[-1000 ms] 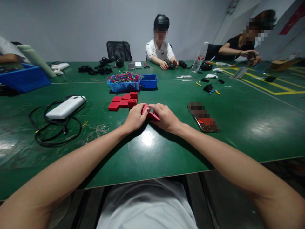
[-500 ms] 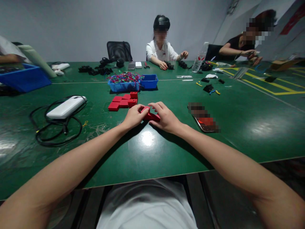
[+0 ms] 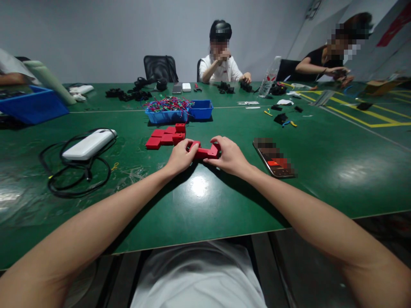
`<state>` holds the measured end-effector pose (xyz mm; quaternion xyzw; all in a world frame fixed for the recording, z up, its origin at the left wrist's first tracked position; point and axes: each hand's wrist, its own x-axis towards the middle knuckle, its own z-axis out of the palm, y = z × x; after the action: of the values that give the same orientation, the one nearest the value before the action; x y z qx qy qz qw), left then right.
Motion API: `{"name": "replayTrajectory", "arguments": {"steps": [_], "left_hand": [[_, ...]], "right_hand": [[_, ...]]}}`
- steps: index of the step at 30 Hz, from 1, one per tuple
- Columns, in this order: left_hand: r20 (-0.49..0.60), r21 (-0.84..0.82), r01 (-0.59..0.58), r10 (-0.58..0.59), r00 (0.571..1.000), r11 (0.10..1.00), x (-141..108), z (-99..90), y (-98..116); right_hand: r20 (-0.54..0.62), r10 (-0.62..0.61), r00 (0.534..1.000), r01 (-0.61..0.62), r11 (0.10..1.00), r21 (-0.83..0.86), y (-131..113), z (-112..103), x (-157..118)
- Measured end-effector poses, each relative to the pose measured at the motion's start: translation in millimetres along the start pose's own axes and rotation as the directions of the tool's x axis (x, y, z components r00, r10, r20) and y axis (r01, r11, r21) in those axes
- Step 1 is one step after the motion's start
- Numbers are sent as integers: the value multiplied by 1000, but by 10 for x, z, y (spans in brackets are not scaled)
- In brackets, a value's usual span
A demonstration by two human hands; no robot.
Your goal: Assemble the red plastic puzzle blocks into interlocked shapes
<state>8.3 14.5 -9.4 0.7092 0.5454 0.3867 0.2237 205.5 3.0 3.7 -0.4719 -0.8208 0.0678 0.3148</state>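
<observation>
Red part point(image 3: 206, 153), between the left hand point(image 3: 180, 157), pinching one end, and the right hand point(image 3: 230, 158), curled about the other; whether that one grips, I cannot tell. Just beyond the left hand, red blocks point(image 3: 160, 140); farther, wires point(image 3: 169, 102) in a blue tray point(image 3: 165, 116); right of the right hand, a phone point(image 3: 274, 159).

Left hand point(image 3: 180, 156) partly hides the red part point(image 3: 205, 153); three o'clock, pixelation blurs the phone point(image 3: 272, 159); ten o'clock, the edge cuts a blue bin point(image 3: 35, 107)!
</observation>
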Motion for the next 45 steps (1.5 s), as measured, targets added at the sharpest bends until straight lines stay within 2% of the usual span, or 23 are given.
{"name": "replayTrajectory", "arguments": {"steps": [4, 6, 13, 19, 22, 26, 30, 33, 37, 40, 45], "left_hand": [[12, -29, -11, 11, 1000, 1000, 15, 3, -32], [55, -34, -19, 20, 998, 999, 20, 5, -47], [144, -61, -9, 18, 989, 998, 39, 11, -84], [187, -111, -38, 58, 981, 993, 34, 0, -76], [155, -125, -53, 73, 985, 991, 29, 4, -71], [43, -142, -68, 75, 996, 987, 27, 24, -77], [5, -176, -43, 45, 999, 983, 28, 40, -86], [-11, -197, -48, 47, 999, 979, 24, 37, -79], [-93, -165, -114, 99, 991, 980, -5, 19, -40], [-133, -158, -183, 163, 978, 970, -34, 9, -5], [-187, -111, -288, 265, 946, 951, -63, 2, 11]], "right_hand": [[-185, -75, 980, 96, 990, 104, -48, -37, 32], [-220, -104, 970, 136, 982, 133, -72, -65, 36], [-176, -322, 930, 351, 921, 167, -113, -97, 7], [-94, -375, 922, 387, 898, 211, -103, -49, -7], [-70, -383, 921, 388, 890, 238, -100, -38, -10], [-52, -372, 927, 370, 879, 300, -104, -18, -18], [-36, -358, 933, 349, 877, 331, -106, 0, -24], [-30, -259, 966, 253, 904, 346, -111, 3, -19], [-26, -52, 998, 58, 912, 407, -85, 28, 7], [49, 22, 999, -41, 902, 429, -19, 70, 27], [239, -49, 970, -90, 837, 539, 68, 96, 53]]}}
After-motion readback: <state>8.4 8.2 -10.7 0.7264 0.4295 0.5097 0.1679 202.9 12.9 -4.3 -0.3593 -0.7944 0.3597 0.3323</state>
